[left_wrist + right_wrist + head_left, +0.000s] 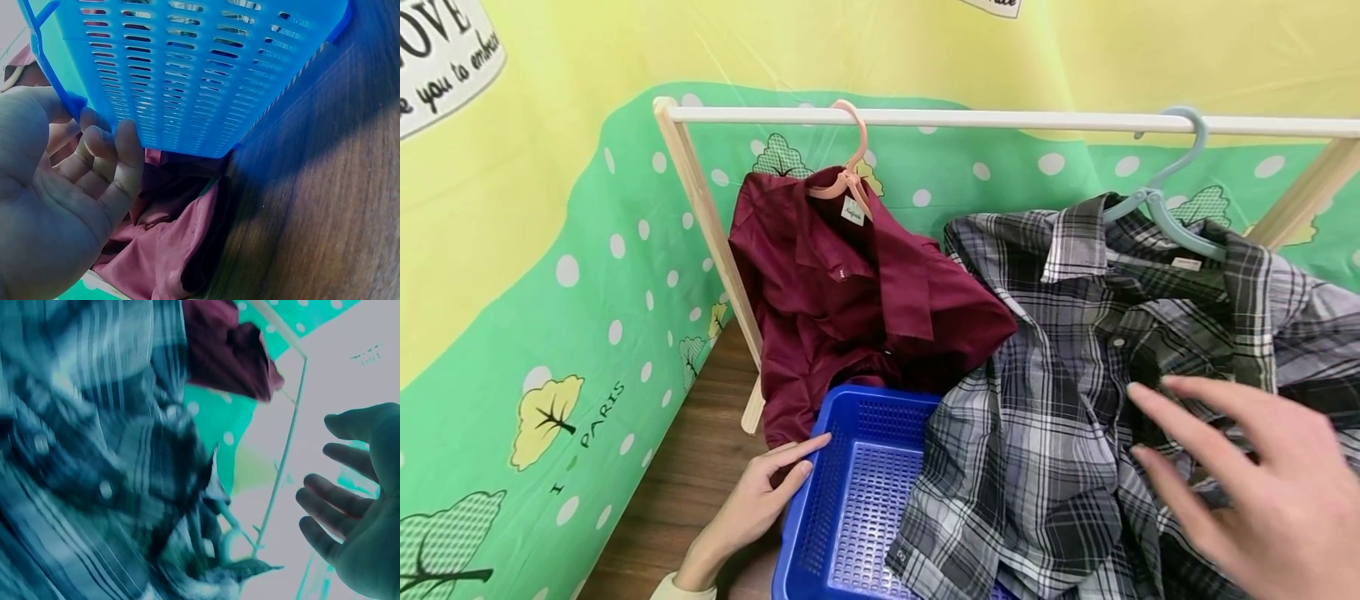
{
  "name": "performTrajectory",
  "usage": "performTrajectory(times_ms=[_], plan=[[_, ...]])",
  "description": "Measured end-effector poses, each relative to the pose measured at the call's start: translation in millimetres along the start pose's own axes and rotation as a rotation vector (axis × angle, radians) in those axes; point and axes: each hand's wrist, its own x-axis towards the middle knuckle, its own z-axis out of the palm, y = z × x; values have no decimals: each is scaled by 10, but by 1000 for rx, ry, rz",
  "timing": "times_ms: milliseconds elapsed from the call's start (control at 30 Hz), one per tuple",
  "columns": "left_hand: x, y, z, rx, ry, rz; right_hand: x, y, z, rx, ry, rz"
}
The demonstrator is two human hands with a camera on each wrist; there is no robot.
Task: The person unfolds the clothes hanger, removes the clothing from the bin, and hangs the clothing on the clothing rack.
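A blue plastic basket (800, 533) with slotted sides stands on the floor in the head view. My left hand (763, 492) holds its left rim; the left wrist view has curled fingers (129, 147) at the rim's outer side. A grey and black plaid shirt (1045, 400) hangs from a light blue hanger (1195, 150), its lower part draping over the basket. Spread and slightly bent, my right hand (1270, 475) is in front of that shirt with nothing in it. The right wrist view also has the right hand (356, 500) apart from the blurred plaid shirt (119, 456).
A maroon shirt (842, 292) hangs on a pink hanger (855, 142) at the left of the white rail (1000, 121). Wooden legs (711, 225) support the rack. Behind it is a printed green and yellow backdrop (625, 192); the brown wooden floor (677, 450) shows at lower left.
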Motion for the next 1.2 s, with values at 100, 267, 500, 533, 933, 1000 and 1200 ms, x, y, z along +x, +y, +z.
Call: performTrajectory(times_ms=[100,267,500,533,933,1000,1200], plan=[[-4,-3,-1,-3,0,-6,-82,-100,38,16,-152,-18],[-6,-7,-3,0,-1,-5,-258,-268,273,117,-198,-50],[12,-18,1,-1,-5,-8,-640,-404,500,252,-401,-77],[11,-21,3,-3,-4,-8,-682,-404,522,257,-442,-97],[-8,-31,1,-24,-11,-12,-1002,-332,651,210,-718,-153],[-6,-30,1,-25,-14,-10,-1036,-303,660,212,-734,-131],[-3,-28,-4,-38,-22,-10,-1072,-192,683,248,-772,-96]])
